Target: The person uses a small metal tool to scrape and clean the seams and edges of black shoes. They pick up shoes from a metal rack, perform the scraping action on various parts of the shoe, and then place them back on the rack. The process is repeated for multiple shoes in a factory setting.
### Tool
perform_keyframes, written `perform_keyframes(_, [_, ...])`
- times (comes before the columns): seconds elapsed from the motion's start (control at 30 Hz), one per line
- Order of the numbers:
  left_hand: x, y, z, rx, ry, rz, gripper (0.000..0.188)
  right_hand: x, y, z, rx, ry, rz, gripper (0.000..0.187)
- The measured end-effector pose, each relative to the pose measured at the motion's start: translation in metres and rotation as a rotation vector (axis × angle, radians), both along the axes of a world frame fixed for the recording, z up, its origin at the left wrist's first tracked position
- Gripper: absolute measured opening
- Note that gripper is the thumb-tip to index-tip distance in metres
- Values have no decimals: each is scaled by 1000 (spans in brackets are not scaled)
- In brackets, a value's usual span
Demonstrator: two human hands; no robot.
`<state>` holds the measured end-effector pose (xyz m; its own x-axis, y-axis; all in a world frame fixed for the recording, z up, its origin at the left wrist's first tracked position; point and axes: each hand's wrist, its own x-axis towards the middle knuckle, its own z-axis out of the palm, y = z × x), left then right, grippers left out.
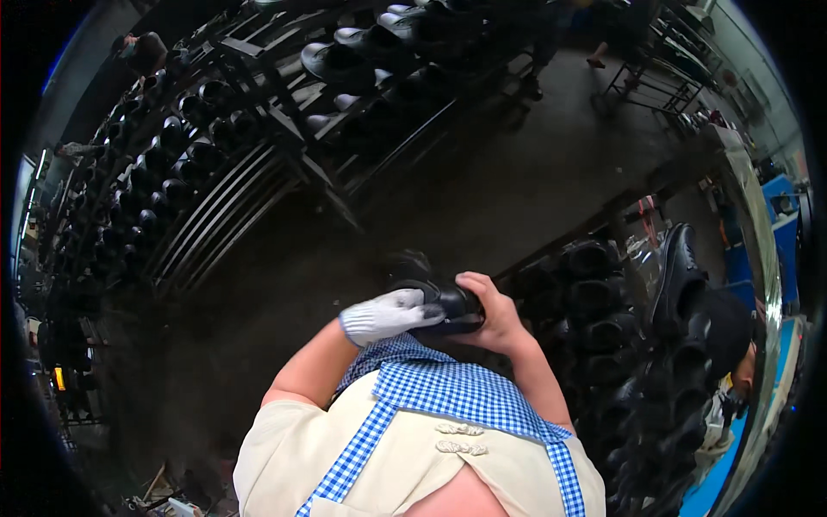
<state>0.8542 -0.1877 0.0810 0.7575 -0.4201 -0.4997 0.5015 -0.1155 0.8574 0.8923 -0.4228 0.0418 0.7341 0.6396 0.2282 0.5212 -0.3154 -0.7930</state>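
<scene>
In front of my waist I hold a glossy black shoe (pixel 457 303) between both hands. My left hand (pixel 389 315), in a white knitted glove, closes on the shoe's left side, its fingers reaching across the upper. My bare right hand (pixel 498 317) grips the other end, thumb and fingers curved round it. A second dark, shoe-like shape (pixel 411 265) shows just beyond the glove; it is blurred, and I cannot tell whether it is a separate shoe. A blue-and-white checked apron (pixel 465 388) lies right below my hands.
Close on my right, a rack holds rows of black shoes (pixel 594 293), one larger shoe (pixel 676 267) standing on its side. Metal racks of shoes (pixel 362 56) stand ahead and left, with bare curved rails (pixel 220 211). A person's dark-haired head (pixel 722 332) is beyond the right rack. Dark floor (pixel 517 181) lies between.
</scene>
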Motion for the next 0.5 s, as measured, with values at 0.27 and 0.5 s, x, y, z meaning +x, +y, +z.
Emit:
perform_keyframes(0.27, [217,217,28,256,-1004,1165,51,-1,21,-43,110,416,-67,73])
perform_keyframes(0.5, [366,297,-20,-74,-815,1107,36,5,0,-39,197,831,-499,78])
